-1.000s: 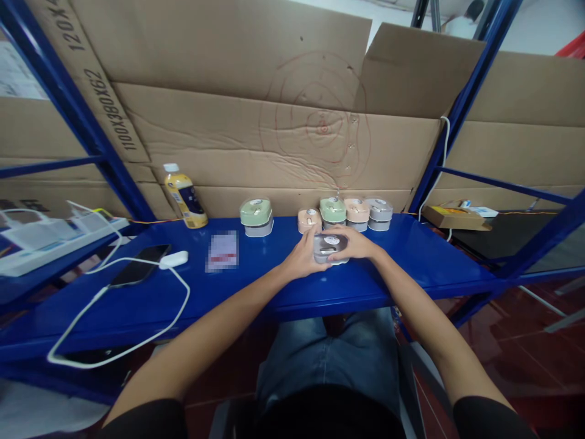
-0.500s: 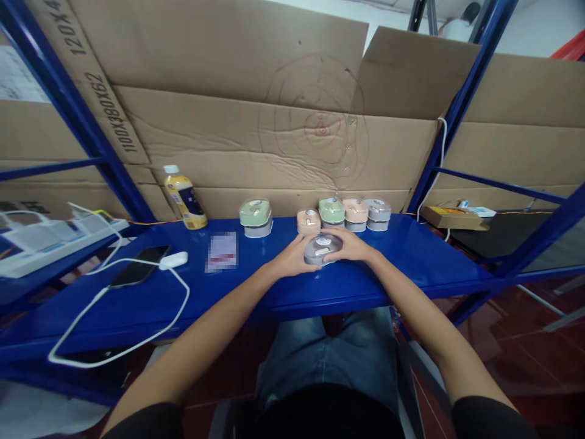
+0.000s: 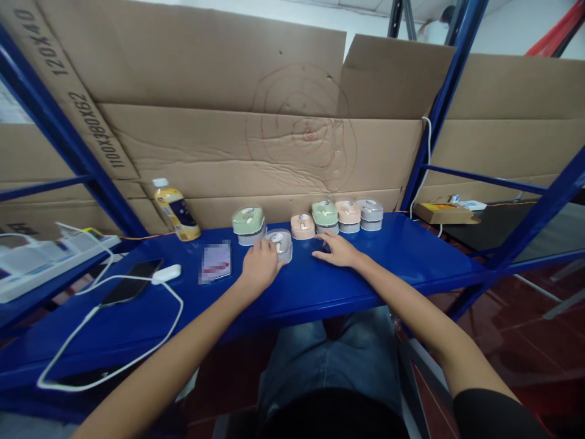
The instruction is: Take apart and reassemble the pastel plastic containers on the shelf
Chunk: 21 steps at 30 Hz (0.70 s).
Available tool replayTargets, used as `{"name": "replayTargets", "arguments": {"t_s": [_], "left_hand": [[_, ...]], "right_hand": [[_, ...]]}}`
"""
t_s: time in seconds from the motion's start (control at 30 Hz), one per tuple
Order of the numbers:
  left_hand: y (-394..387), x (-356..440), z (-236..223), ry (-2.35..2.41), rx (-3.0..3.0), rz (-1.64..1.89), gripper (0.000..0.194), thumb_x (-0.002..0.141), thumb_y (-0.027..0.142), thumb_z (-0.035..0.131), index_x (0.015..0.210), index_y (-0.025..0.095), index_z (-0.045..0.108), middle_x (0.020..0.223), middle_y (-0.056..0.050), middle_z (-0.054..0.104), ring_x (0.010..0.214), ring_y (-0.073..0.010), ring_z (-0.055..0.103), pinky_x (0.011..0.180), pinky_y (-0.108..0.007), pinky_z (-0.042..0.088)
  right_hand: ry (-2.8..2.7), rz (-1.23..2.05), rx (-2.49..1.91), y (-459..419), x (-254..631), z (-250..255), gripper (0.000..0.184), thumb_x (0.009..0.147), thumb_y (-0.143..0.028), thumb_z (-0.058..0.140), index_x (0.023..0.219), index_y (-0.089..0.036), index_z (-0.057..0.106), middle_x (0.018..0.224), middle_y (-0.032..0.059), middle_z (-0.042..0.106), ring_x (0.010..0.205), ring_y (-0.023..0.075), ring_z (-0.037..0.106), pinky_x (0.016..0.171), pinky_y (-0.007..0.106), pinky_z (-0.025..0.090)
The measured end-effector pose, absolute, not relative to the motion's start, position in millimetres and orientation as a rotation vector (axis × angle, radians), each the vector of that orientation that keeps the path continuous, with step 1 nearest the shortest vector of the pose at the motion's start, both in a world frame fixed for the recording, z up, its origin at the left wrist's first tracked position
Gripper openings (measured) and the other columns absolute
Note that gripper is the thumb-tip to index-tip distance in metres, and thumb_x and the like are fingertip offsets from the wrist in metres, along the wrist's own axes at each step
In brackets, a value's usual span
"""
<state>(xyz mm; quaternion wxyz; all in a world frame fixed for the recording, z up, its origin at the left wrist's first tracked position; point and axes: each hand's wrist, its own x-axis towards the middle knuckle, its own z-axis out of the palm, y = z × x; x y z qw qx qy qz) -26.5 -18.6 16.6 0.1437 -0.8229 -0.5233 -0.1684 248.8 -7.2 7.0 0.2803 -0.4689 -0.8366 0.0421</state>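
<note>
My left hand [image 3: 261,263] is closed on the side of a grey lidded box [image 3: 282,244] with a clear top, which sits at table height. My right hand [image 3: 337,249] lies just above the blue tabletop [image 3: 315,283], fingers spread and nothing in them. Behind the grey box, to its left, stands a green lidded box [image 3: 248,221] on a grey base. A low pink box [image 3: 302,225] is between my hands, slightly farther back. Beside it in a row are another green box [image 3: 325,213], a taller pink box [image 3: 348,213] and a second grey box [image 3: 370,212].
A yellow drink bottle [image 3: 177,210] stands at the back left. In front of it lies a phone-like item with a blurred screen [image 3: 216,261]. Farther left are a dark phone [image 3: 132,283], a white cable [image 3: 176,329] and a power strip [image 3: 59,265]. Cardboard [image 3: 205,134] backs the table.
The grey box has moved left in my left hand, from in front of the low pink box to beside the left green box. My right hand has let go of it. The view has shifted slightly.
</note>
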Motion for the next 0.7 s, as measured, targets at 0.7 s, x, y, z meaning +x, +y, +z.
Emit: {"name": "replayTargets", "arguments": {"t_s": [0.7], "left_hand": [[92.4,-38.7,62.5,-2.061,-1.767,-0.889,0.091,0.081,0.06,0.071,0.146,0.003,0.039,0.15,-0.039,0.039,0.135,-0.0546,0.045,0.103,-0.065,0.042]], "right_hand": [[-2.219,0.185,-1.253,-0.4,257.8,5.2,0.043,0.095,-0.049,0.067,0.123,-0.016,0.069,0.114,0.0129,0.067,0.085,0.0214,0.068,0.087,0.041,0.056]]}}
